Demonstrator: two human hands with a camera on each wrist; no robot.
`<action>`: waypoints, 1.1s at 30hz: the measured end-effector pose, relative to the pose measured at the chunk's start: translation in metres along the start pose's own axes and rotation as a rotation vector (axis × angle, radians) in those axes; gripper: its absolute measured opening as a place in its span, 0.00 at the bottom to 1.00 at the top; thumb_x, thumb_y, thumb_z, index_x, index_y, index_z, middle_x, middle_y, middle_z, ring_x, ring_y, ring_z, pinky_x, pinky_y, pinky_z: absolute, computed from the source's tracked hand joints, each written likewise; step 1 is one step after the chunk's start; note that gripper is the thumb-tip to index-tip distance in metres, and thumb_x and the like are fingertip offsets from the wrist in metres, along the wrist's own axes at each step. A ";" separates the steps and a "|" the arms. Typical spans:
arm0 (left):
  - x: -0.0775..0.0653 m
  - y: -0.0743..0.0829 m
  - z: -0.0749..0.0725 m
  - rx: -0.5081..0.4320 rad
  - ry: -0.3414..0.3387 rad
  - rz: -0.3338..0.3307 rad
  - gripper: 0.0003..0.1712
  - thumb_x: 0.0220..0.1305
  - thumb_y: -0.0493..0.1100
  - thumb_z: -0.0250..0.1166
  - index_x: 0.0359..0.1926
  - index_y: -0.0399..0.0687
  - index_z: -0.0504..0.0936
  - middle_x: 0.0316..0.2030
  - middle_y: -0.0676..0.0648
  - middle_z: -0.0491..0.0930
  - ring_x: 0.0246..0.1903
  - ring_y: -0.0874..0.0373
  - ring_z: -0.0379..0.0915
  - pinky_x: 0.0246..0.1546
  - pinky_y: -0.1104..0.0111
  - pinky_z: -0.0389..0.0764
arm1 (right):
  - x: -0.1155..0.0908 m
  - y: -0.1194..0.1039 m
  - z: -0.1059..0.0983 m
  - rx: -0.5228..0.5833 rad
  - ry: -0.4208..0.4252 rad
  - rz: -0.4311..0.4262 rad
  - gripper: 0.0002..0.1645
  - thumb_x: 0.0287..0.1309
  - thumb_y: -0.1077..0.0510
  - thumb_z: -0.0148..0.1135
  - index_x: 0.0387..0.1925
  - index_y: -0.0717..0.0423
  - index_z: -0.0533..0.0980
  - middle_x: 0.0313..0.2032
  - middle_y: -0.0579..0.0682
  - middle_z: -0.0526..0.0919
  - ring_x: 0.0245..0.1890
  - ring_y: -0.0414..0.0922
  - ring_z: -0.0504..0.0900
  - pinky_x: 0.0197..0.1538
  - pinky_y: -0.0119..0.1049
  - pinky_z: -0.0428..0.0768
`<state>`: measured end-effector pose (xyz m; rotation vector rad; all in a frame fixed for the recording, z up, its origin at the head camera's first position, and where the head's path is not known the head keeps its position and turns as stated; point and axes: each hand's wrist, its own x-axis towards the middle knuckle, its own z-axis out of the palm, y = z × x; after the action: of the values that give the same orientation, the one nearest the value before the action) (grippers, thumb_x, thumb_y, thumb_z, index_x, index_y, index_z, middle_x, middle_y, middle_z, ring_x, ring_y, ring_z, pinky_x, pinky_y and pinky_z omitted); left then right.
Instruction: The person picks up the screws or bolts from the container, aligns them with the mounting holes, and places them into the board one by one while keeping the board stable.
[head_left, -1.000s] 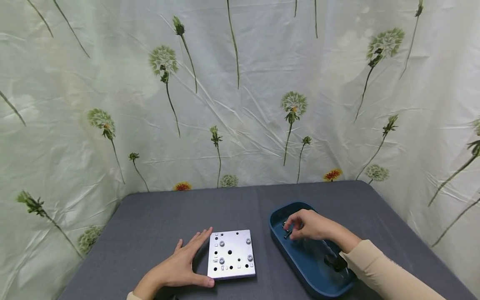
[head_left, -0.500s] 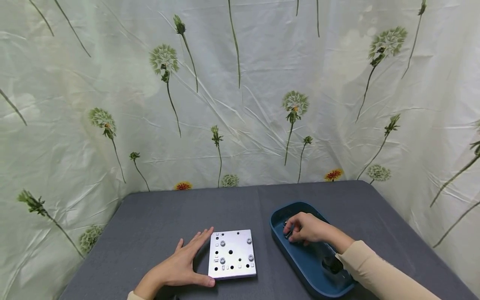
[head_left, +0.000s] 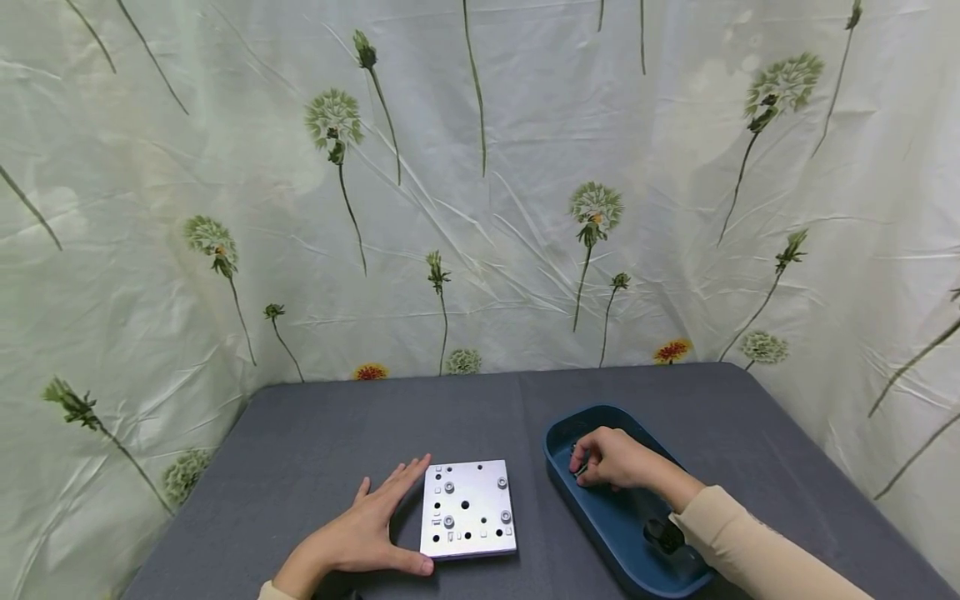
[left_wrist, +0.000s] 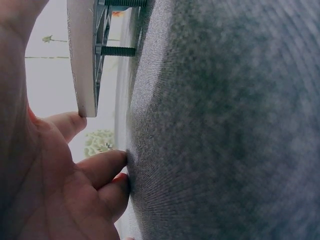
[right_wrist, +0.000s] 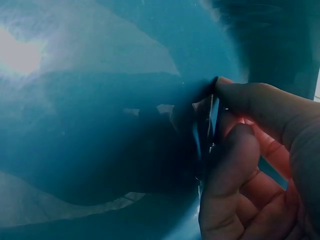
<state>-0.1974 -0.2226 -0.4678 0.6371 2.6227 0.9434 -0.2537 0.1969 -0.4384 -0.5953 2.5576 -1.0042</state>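
Observation:
My left hand [head_left: 363, 529] lies beside a square silver metal plate [head_left: 480, 493], its fingers stretched out. The index fingertip is at the far left corner and the thumb at the near left corner. In the left wrist view, threaded screws [left_wrist: 119, 51] stick out from the plate's underside and hold it above the table; two other fingertips rest on the cloth. Inside a blue tray [head_left: 611, 529], my right hand [head_left: 618, 458] pinches a small metal screw [right_wrist: 210, 117] between thumb and fingers, close over the tray floor. Other small pieces there are mostly hidden by the fingers.
Several socket screw heads [head_left: 506, 517] and holes show on the plate's top. A dark grey cloth [head_left: 360, 425] covers the table. Behind it hangs a pale curtain [head_left: 510, 250] with a dandelion print. A black device [head_left: 663, 536] sits under the right wrist.
My right fingers have dipped lower into the tray and closed on the screw. The left hand and plate stay as they were; the head view has shifted slightly.

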 end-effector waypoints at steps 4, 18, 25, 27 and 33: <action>-0.001 0.001 0.000 -0.006 0.002 0.005 0.76 0.48 0.67 0.85 0.88 0.58 0.49 0.85 0.36 0.53 0.84 0.29 0.44 0.67 0.14 0.33 | 0.000 0.000 0.001 0.002 0.008 -0.011 0.06 0.60 0.68 0.74 0.34 0.55 0.85 0.22 0.44 0.86 0.21 0.39 0.74 0.22 0.32 0.71; 0.000 0.002 -0.001 -0.025 -0.007 -0.002 0.76 0.49 0.66 0.85 0.88 0.56 0.49 0.85 0.36 0.52 0.85 0.29 0.43 0.66 0.14 0.32 | 0.004 0.002 0.003 -0.001 0.036 -0.015 0.07 0.59 0.63 0.79 0.31 0.53 0.85 0.19 0.40 0.77 0.20 0.37 0.72 0.26 0.29 0.70; -0.001 0.002 -0.001 -0.031 -0.011 -0.001 0.75 0.49 0.66 0.84 0.88 0.56 0.48 0.85 0.36 0.52 0.84 0.28 0.43 0.66 0.14 0.31 | 0.006 0.002 0.003 -0.043 0.036 -0.065 0.07 0.58 0.62 0.79 0.30 0.53 0.84 0.19 0.38 0.75 0.21 0.33 0.71 0.28 0.27 0.69; -0.001 0.002 -0.001 -0.032 -0.012 0.000 0.75 0.49 0.66 0.84 0.88 0.56 0.48 0.85 0.36 0.52 0.84 0.28 0.43 0.67 0.14 0.31 | 0.007 0.002 0.003 -0.045 0.031 -0.079 0.07 0.59 0.62 0.78 0.29 0.54 0.84 0.19 0.38 0.74 0.20 0.32 0.71 0.27 0.27 0.69; -0.001 0.000 0.000 -0.035 -0.020 0.006 0.75 0.50 0.66 0.84 0.88 0.56 0.47 0.85 0.36 0.51 0.85 0.28 0.42 0.67 0.14 0.31 | 0.008 0.002 0.006 -0.042 0.025 -0.080 0.06 0.58 0.62 0.75 0.28 0.54 0.84 0.19 0.37 0.73 0.20 0.32 0.70 0.27 0.26 0.68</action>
<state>-0.1966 -0.2233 -0.4672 0.6428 2.5827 0.9775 -0.2583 0.1914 -0.4451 -0.7057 2.6013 -0.9916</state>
